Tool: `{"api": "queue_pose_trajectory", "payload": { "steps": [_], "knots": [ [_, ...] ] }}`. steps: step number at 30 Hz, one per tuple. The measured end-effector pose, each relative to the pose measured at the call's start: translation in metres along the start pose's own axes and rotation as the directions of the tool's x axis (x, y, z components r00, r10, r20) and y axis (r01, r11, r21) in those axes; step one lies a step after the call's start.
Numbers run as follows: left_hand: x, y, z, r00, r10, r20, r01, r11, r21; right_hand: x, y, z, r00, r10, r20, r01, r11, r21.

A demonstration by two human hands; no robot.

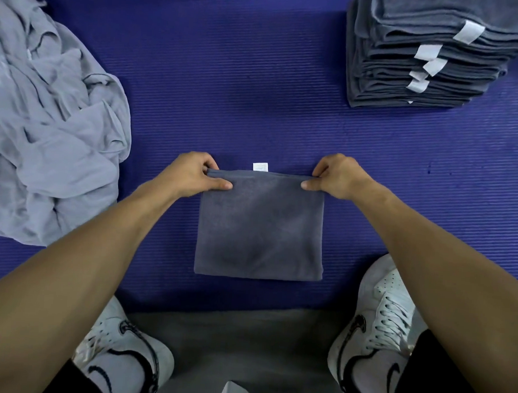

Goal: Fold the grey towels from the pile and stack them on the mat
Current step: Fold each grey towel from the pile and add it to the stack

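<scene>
A folded grey towel [259, 226] lies flat on the purple mat [241, 91], close to the mat's near edge and about midway along it. It is nearly square, a little wider than deep, its sides parallel to the mat's edges and its white tag [260, 166] poking out past the far edge. The left hand [193, 172] pinches the far left corner between thumb and curled fingers; the right hand [335, 177] pinches the far right corner the same way. That far edge looks slightly raised off the mat, though this is hard to judge from above.

Toward the far right corner of the mat stands a stack of folded towels [430, 55], tags showing on its near side, its top cut off by the frame. At the left edge sits the crumpled pile of lighter grey towels [47, 127], partly out of view. Two white shoes [376, 335] straddle the near edge, on grey floor [230, 343]. The forearms cover parts of the shoes.
</scene>
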State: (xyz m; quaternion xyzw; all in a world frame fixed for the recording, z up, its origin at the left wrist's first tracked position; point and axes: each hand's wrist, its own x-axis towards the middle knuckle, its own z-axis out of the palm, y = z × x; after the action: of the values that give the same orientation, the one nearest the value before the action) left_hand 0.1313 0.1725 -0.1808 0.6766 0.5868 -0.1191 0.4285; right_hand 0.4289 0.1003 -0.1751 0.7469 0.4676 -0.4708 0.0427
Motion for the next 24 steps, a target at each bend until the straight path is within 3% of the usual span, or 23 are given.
{"api": "queue_pose_trajectory", "payload": {
  "steps": [4, 8, 11, 17, 21, 24],
  "knots": [
    [0.01, 0.017, -0.006, 0.991, -0.058, 0.124, 0.026, 0.968, 0.248, 0.001, -0.009, -0.009, 0.991, 0.011, 0.136, 0.004, 0.995, -0.103],
    [0.01, 0.031, -0.006, 0.984, -0.076, 0.159, 0.006, 0.917, 0.4, 0.001, -0.019, -0.016, 0.971, 0.015, 0.238, 0.031, 0.981, -0.189],
    [0.01, 0.03, -0.01, 0.981, -0.059, 0.183, -0.006, 0.942, 0.335, -0.001, -0.018, -0.021, 0.965, -0.02, 0.263, 0.071, 0.98, -0.183],
    [0.003, 0.029, -0.022, 0.93, -0.021, 0.366, -0.028, 0.991, 0.128, -0.014, -0.008, -0.022, 0.942, -0.099, 0.322, 0.112, 0.994, -0.021],
    [-0.011, 0.038, -0.04, 0.905, 0.039, 0.424, -0.083, 0.993, 0.085, -0.034, -0.016, -0.038, 0.93, -0.144, 0.337, 0.179, 0.981, -0.073],
    [-0.027, 0.054, -0.05, 0.921, 0.107, 0.376, -0.117, 0.993, 0.002, -0.061, -0.027, -0.056, 0.945, -0.186, 0.268, 0.228, 0.964, -0.137]
  ]
}}
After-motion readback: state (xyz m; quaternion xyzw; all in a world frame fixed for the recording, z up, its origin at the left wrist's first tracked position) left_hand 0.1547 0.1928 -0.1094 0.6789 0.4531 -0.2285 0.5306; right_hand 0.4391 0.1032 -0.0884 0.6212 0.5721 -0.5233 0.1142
